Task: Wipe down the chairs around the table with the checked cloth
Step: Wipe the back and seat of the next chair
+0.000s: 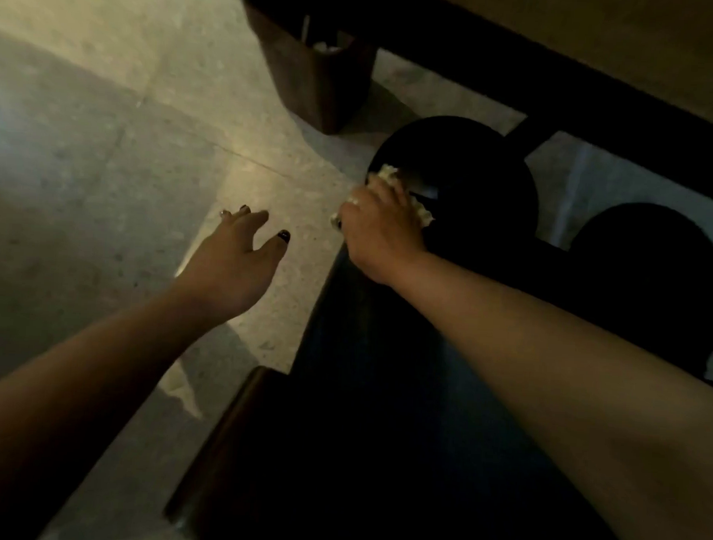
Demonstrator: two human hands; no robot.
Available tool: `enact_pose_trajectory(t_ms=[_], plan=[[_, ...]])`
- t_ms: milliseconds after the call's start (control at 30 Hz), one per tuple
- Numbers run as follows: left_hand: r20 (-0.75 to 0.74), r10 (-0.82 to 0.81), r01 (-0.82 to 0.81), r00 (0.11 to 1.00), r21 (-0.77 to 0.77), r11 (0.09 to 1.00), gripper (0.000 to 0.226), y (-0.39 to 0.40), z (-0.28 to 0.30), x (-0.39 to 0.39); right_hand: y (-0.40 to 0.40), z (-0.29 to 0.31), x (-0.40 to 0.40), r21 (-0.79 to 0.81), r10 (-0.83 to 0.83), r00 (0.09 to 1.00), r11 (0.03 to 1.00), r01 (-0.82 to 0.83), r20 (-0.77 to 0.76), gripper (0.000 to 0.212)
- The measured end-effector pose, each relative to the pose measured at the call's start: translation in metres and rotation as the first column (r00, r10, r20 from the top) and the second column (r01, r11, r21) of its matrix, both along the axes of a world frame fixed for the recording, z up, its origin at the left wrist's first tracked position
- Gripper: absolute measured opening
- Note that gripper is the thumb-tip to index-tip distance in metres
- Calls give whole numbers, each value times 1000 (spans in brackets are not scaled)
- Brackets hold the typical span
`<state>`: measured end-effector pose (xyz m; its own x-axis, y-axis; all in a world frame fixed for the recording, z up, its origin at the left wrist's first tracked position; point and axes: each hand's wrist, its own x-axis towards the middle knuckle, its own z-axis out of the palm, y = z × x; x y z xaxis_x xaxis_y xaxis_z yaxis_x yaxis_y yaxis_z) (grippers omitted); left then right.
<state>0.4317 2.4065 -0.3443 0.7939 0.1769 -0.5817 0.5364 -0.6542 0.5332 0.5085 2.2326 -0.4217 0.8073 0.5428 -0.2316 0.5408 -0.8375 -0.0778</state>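
**Cloth on the round stool seat, free hand out over the floor**

And here is the right hand (380, 225), clamped down on the cloth (422, 213), fingers curled over it and pressing it against the near-left edge of a round black stool seat (476, 168). The cloth is bunched, pale and crumpled; bits of it poke out past the fingertips at the top and along the right side of the hand, and a little shows under the knuckles on the left. Its checked pattern cannot be made out in this dim light. A pale ring shows on 1 finger of that hand.

Over to the left hand (239, 259): it holds nothing, fingers straight and spread loosely, thumb out to the side, dark polish on the nails. It hangs above the speckled grey floor (105, 153), well apart from the stool.

A 2nd round black seat (644, 260) sits just beside the 1st, to its right. A dark bar runs from behind the 1st seat up to the table (606, 47), whose dark edge crosses the top right corner with a lighter top above it. Near the table's left end stands a brown open-topped box (323, 78) with something pale inside, too blurred to name. At the bottom, between the 2 forearms, lies a large dark surface, its detail lost in shadow.
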Motion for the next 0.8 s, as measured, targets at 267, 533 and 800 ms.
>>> enact_pose_trajectory(t_ms=[267, 533, 800], plan=[[-6, 186, -186, 983, 1, 983, 55, 43, -7, -46, 80, -3, -54, -373, 282, 775, 750, -546, -566, 33], [-48, 243, -245, 969, -48, 968, 55, 53, -20, -68, 103, 8, -98, -87, 402, 393, 599, -796, -827, 41], [-44, 160, -163, 986, -94, 982, 61, 33, -23, -45, 67, -1, -25, -291, 308, 837, 836, -465, -451, 28]])
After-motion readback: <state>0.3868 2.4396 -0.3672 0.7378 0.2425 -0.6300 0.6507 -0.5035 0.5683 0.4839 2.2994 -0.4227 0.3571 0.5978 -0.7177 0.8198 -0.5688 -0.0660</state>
